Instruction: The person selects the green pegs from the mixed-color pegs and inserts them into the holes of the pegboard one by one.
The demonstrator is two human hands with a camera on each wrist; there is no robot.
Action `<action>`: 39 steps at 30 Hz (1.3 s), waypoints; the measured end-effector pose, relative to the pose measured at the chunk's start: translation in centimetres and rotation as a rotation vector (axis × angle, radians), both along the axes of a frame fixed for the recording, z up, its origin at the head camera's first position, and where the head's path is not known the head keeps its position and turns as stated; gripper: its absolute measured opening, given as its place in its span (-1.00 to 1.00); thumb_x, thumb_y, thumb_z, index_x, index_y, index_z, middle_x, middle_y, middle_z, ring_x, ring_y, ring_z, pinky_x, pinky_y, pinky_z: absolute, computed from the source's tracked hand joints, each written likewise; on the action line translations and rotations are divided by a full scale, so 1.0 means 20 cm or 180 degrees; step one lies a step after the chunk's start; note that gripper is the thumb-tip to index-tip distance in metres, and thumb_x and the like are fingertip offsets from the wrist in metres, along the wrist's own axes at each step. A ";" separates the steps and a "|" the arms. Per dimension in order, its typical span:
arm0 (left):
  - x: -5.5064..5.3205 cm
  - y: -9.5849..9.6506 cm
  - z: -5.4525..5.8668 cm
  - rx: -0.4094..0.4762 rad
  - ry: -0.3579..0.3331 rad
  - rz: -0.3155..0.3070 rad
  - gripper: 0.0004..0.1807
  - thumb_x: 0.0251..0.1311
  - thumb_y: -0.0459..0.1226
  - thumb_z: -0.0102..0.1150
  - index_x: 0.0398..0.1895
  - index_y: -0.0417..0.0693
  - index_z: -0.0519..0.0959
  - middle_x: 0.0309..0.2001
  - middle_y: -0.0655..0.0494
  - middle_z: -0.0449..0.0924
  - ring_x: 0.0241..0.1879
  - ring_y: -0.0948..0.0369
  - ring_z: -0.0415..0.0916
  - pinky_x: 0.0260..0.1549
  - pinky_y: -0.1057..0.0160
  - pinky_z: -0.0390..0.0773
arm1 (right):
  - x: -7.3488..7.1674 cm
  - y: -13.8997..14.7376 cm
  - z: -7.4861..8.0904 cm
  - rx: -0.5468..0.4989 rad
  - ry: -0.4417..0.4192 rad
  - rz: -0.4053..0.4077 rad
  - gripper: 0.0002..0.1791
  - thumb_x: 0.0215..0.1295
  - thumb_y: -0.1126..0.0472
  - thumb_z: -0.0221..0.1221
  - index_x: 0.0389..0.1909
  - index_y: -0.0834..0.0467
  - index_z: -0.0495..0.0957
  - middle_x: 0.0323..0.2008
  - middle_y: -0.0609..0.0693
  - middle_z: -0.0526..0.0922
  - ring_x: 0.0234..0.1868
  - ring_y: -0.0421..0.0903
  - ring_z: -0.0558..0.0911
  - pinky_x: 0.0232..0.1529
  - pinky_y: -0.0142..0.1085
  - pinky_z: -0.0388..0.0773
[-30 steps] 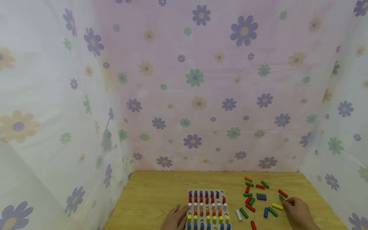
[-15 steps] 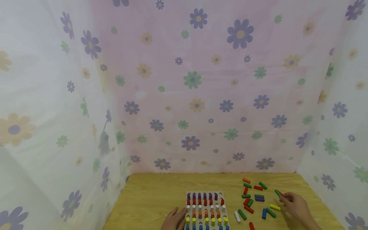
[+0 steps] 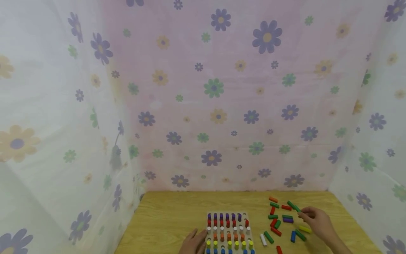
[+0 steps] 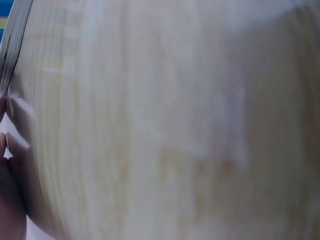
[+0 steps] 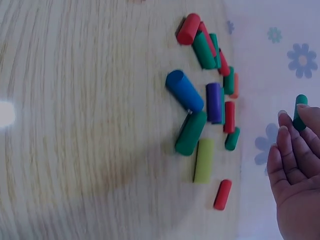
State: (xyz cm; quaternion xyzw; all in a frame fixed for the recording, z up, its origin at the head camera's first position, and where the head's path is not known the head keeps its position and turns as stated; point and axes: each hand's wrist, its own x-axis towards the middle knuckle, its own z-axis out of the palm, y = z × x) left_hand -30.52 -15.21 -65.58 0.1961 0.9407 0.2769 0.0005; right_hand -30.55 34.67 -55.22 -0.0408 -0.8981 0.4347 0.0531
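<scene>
My right hand (image 3: 317,220) pinches a green peg (image 5: 301,111) between thumb and fingertips, raised over the right part of the table. In the head view that peg's far end overlaps another green peg (image 3: 290,203). My left hand (image 3: 192,242) lies with relaxed fingers against the left edge of a pegboard (image 3: 247,217); in the left wrist view, its fingertips (image 4: 2,142) show at the board's side. Rows of purple, red, white, orange, yellow and blue pegs stand in the board, with some bare holes among them. The board's near end is cut off by the frame.
Loose pegs lie scattered right of the board, among them a yellow peg (image 3: 305,229), a blue peg (image 3: 293,236), a purple peg (image 3: 288,220) and a white peg (image 3: 263,240). Floral cloth (image 3: 219,134) walls in the wooden table (image 3: 171,208) at the back and both sides.
My right hand has lifted the green peg from near the red peg at the far right and carried it left. The left hand stays at the board.
</scene>
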 end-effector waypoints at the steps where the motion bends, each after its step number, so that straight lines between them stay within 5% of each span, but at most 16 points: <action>1: 0.00 0.00 0.00 -0.0009 -0.0026 0.0000 -0.44 0.32 0.22 -0.22 0.30 0.31 0.37 0.20 0.30 0.45 0.21 -0.19 0.30 -0.01 -0.31 0.36 | 0.00 -0.01 0.01 0.0026 0.0006 0.0011 -0.60 0.30 0.02 0.16 -0.12 0.32 0.55 -0.28 0.10 0.68 -0.26 0.02 0.65 -0.30 -0.18 0.62; 9: 0.02 -0.02 0.00 -0.0037 0.0229 -0.0162 -0.48 0.39 0.13 -0.24 0.33 0.25 0.35 0.24 0.25 0.41 0.20 -0.24 0.29 -0.04 -0.33 0.37 | -0.02 -0.15 0.05 0.0167 0.0296 0.0028 -0.43 0.22 -0.20 0.15 -0.08 0.24 0.55 -0.25 0.03 0.67 -0.24 -0.07 0.63 -0.27 -0.24 0.60; 23: 0.02 -0.01 0.03 -0.0014 -0.0010 -0.0117 -0.44 0.35 0.18 -0.21 0.34 0.25 0.33 0.24 0.23 0.42 0.23 -0.24 0.24 0.01 -0.34 0.32 | -0.03 -0.33 0.11 -0.0467 0.0402 0.0115 -0.60 0.22 -0.01 0.24 -0.09 0.22 0.57 -0.24 0.06 0.66 -0.24 -0.11 0.63 -0.29 -0.37 0.58; 39: 0.02 -0.01 0.02 -0.0040 0.0201 -0.0196 -0.47 0.39 0.13 -0.25 0.33 0.19 0.36 0.24 0.19 0.42 0.21 -0.28 0.26 -0.01 -0.35 0.33 | -0.01 -0.50 0.17 -0.0570 0.0328 0.0280 -0.63 0.23 0.05 0.24 -0.06 0.20 0.54 -0.22 0.03 0.60 -0.20 -0.06 0.59 -0.27 -0.36 0.58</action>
